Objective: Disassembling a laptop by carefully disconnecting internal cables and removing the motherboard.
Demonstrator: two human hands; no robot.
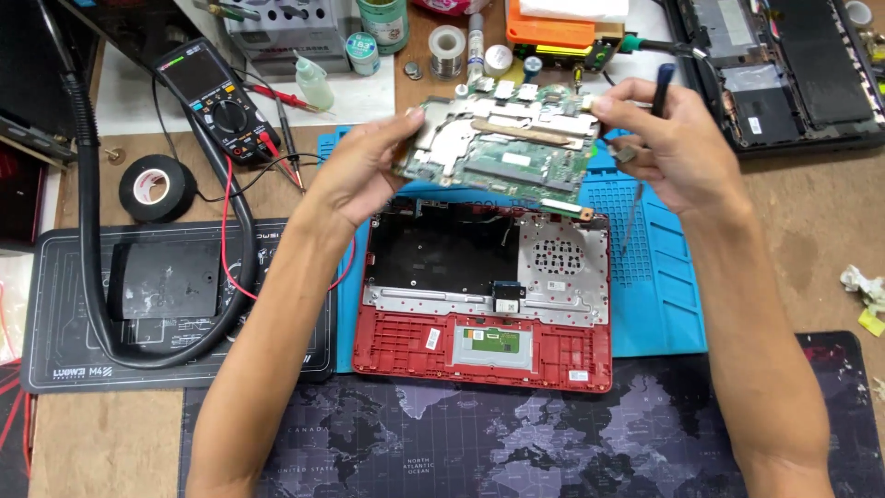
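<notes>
Both hands held a green circuit board just above the open red laptop shell. The left hand gripped its left edge; the right hand pinched its right corner while also clutching a screwdriver.

Wooden workbench, blue mat, black tape roll

Bright, even overhead light fills the bench; shadows are soft and short. Faint glare sits on the glossy black electrical tape roll at nine o'clock. Focus is sharp centrally, with slight wide-angle bending toward the edges.
</notes>
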